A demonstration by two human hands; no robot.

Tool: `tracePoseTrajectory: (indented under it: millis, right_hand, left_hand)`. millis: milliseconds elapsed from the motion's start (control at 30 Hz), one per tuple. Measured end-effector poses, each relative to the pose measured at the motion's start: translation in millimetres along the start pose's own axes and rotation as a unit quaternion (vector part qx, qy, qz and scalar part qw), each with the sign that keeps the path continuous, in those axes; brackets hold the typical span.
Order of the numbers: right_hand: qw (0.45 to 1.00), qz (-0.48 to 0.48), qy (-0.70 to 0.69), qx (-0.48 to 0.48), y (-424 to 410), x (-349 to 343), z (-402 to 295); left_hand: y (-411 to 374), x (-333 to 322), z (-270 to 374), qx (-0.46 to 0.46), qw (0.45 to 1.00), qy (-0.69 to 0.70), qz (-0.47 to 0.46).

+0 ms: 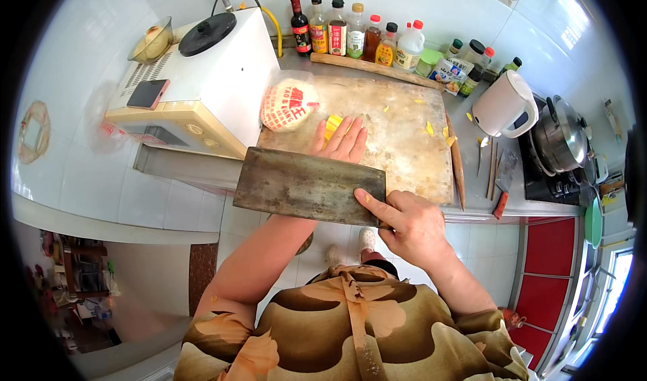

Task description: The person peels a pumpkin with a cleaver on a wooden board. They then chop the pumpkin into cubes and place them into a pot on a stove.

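My right hand (415, 223) grips the handle of a broad, dark-stained Chinese cleaver (306, 186), with one finger stretched along the blade. The blade is raised in front of my left wrist and hides part of it. My left hand (339, 141) lies palm down over the wooden cutting board (404, 143), fingers apart. Just beyond and partly under its fingers are yellow food slices (332, 123); whether the palm presses on more of them is hidden. A plastic bag with red printing (286, 105), holding something pale and round, lies at the board's left edge.
A white microwave oven (227, 78) stands left. Behind the board are a rolling pin (374, 70) and several sauce bottles (337, 30). To the right are a tapered wooden stick (456, 169), a red-handled scraper (501, 204), a kettle (505, 103) and a steel pot (563, 138) on the stove.
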State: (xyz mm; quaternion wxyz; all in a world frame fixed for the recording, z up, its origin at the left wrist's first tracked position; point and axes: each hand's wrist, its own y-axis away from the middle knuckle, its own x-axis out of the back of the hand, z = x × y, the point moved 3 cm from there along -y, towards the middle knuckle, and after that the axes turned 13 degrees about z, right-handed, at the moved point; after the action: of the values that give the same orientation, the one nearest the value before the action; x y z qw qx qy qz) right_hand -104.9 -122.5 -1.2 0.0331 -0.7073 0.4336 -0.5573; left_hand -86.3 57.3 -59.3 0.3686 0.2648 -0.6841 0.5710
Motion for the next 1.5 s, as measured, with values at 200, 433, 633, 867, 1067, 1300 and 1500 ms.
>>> tracePoseTrajectory:
  millis: [200,433,633,867,1067,1300,1500]
  right_hand:
    - [0.982,0.081,-0.120,-0.118,-3,8,18]
    - [0.745,0.153,-0.502,-0.412,19,17,73]
    - [0.564,0.157,-0.655,-0.478,46,5,92]
    - [0.518,0.154,-0.651,-0.533,79,3,123]
    - [0.516,0.168,-0.598,-0.590,111,9,154]
    - [0.550,0.202,-0.557,-0.588,134,18,169]
    - [0.532,0.305,-0.531,-0.585,165,26,136]
  left_hand:
    - [19,-12,-5,0.077,0.976,0.201,0.028]
    - [27,-5,-15,0.126,0.984,0.089,-0.091]
    - [56,-47,-58,0.402,0.880,0.222,-0.124]
    - [53,-91,-78,0.418,0.889,0.153,-0.106]
    - [61,-127,-96,0.426,0.877,0.178,-0.132]
    - [60,-144,-85,0.522,0.775,0.322,-0.151]
    - [44,-177,-44,0.531,0.733,0.401,-0.142]
